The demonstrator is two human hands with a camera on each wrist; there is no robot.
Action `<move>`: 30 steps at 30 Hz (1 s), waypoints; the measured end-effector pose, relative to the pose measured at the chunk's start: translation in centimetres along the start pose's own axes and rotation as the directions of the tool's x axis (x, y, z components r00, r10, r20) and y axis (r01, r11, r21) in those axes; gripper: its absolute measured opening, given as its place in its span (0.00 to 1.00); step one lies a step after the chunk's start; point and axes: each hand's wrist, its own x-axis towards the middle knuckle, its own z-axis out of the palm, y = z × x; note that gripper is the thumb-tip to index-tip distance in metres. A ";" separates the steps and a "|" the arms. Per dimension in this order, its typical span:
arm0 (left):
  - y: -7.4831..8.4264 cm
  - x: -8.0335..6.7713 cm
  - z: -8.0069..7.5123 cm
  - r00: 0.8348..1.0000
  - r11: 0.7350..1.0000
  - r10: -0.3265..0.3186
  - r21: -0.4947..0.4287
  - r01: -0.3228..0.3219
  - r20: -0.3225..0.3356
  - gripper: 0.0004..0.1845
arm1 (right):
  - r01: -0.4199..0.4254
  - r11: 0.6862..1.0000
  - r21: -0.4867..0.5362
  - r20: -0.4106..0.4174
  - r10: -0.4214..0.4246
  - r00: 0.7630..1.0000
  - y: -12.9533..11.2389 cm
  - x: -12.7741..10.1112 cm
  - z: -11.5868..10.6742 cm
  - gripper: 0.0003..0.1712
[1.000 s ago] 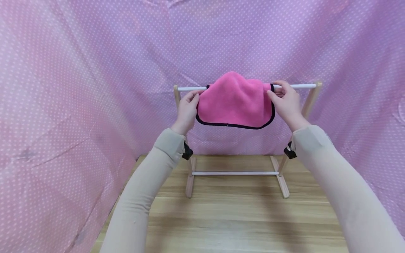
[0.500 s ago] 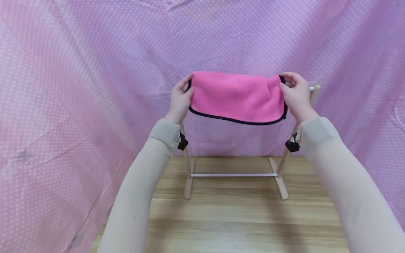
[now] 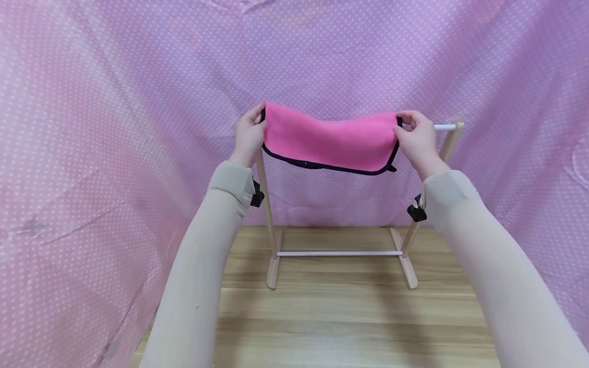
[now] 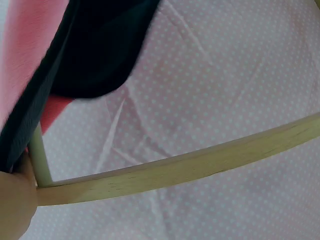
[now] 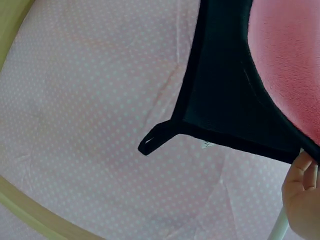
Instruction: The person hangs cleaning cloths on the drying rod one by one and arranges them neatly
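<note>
Pinching opposite side edges of one black-trimmed pink cloth (image 3: 329, 140): left hand (image 3: 248, 134) and right hand (image 3: 420, 140), two hands, fingers closed. Cloth spans the top rail (image 3: 445, 127) of one wooden rack (image 3: 268, 204); contact hidden. Judged: spreading mostly done, release remaining. Rails: two, including lower rail (image 3: 340, 253). Uprights: two.

A long cream left sleeve (image 3: 190, 266) and matching right sleeve (image 3: 488, 255) are worn, each finished with a greyish cuff (image 3: 231, 181); a small black device (image 3: 257, 195) is seen beside each wrist, the left sleeve dotted by one pale speck (image 3: 197, 306).
</note>
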 end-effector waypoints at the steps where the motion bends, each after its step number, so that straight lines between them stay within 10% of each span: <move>1: 0.0 -0.1 0.1 1.000 1.000 -0.011 0.018 0.011 -0.001 0.28 | 0.000 1.000 0.002 -0.001 0.000 1.000 0.2 -0.1 0.0 0.22; 18: -2.5 -2.1 -1.1 0.998 0.998 0.060 -0.010 -0.060 -0.035 0.21 | 0.150 0.957 0.249 -0.098 -0.129 0.987 3.0 -0.9 -0.6 0.15; 30: -4.7 -2.9 -2.4 0.996 0.988 0.081 0.137 -0.074 -0.049 0.20 | 0.067 0.922 0.381 -0.040 -0.056 0.998 4.9 -1.6 -0.9 0.17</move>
